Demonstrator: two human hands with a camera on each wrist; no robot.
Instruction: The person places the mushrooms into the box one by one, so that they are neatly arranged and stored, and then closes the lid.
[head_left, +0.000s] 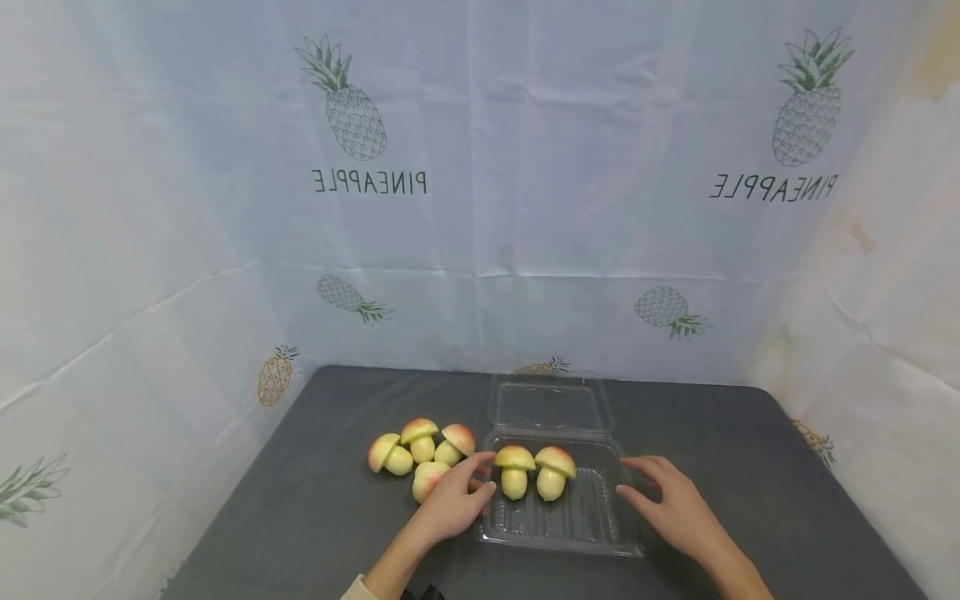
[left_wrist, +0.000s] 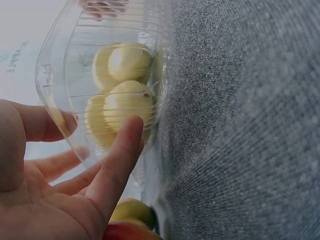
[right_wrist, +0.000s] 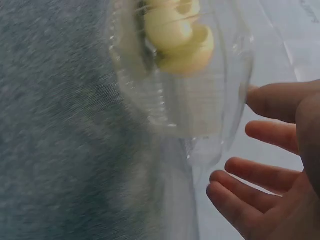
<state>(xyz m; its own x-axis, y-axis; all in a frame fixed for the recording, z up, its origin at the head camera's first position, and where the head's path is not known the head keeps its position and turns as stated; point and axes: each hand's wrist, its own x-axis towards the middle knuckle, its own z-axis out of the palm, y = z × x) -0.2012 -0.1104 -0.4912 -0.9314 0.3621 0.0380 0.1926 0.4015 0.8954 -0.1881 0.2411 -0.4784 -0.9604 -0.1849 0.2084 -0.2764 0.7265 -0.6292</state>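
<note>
A clear plastic clamshell box (head_left: 600, 533) lies with its lid (head_left: 551, 408) folded back. Two toy mushrooms, a left one (head_left: 514, 473) and a right one (head_left: 553, 475), with yellow-red caps and pale stems, lie side by side in the base. At the box's left side my left hand (head_left: 450, 504) has its fingers loosely spread; in the left wrist view, its fingertips (left_wrist: 131, 127) overlap the clear wall. My right hand (head_left: 678, 510) is beside the right rim, fingers apart and nothing in them. Its thumb tip (right_wrist: 255, 95) appears right at the rim in the right wrist view.
Left of the box, several more toy mushrooms (head_left: 421, 437) sit in a cluster, the nearest one (head_left: 429, 482) close to my left hand. The dark grey table (head_left: 300, 517) is bounded behind and at both sides by white cloth (head_left: 540, 208) printed with pineapples.
</note>
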